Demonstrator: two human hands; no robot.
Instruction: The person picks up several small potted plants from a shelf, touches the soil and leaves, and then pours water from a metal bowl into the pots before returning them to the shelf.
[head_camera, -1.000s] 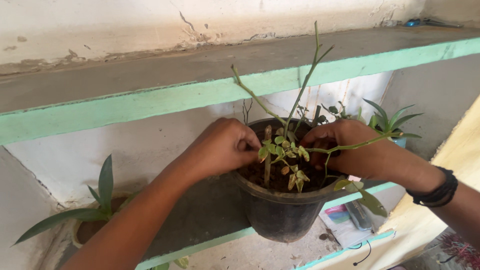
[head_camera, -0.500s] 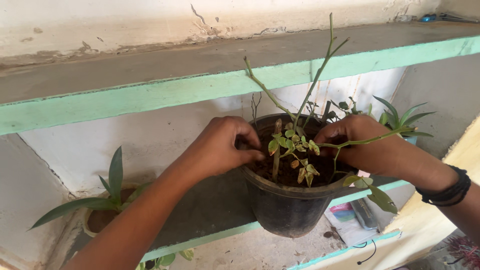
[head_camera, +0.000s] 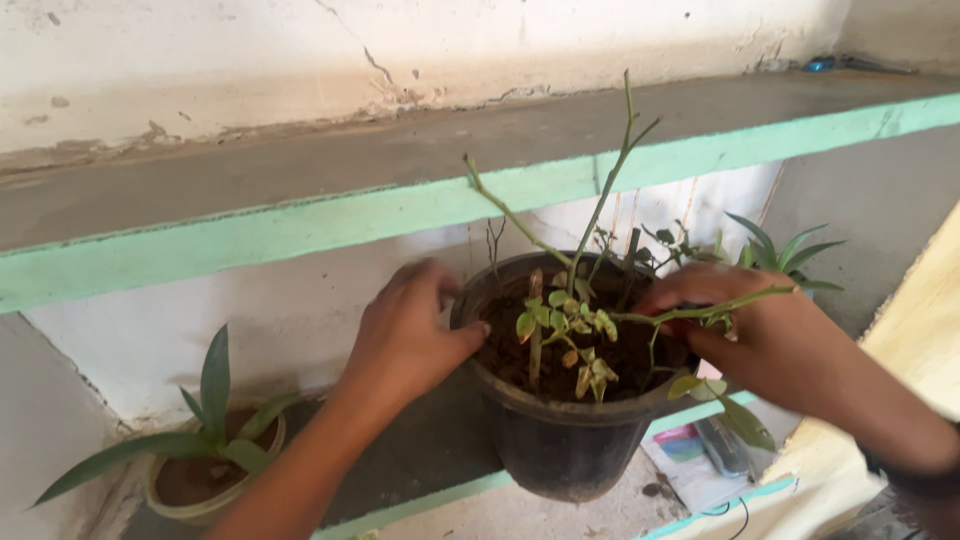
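A long concrete shelf with a mint-green front edge (head_camera: 300, 225) runs across the far side, below a cracked whitewashed wall (head_camera: 250, 60). Beneath it a lower ledge (head_camera: 420, 440), also edged in green, carries the plants.

The black plastic pot (head_camera: 560, 440) stands at the near edge of that ledge, right of centre, filled with dark soil (head_camera: 520, 355). From it rises a thin-stemmed plant (head_camera: 575, 325) with small yellowing leaves and long bare green shoots reaching up past the upper shelf.

The left hand (head_camera: 405, 335) presses against the pot's left rim, thumb lying over the edge toward the soil, fingers curled around the outside; it grips the rim. The right hand (head_camera: 770, 340) rests on the pot's right rim, a green shoot crossing over its knuckles; its fingers are blurred, so whether they close on anything cannot be told.

At the far left sits a cream pot with a long-leaved plant (head_camera: 205, 450). Behind the right hand, a small spiky-leaved plant (head_camera: 785, 250).
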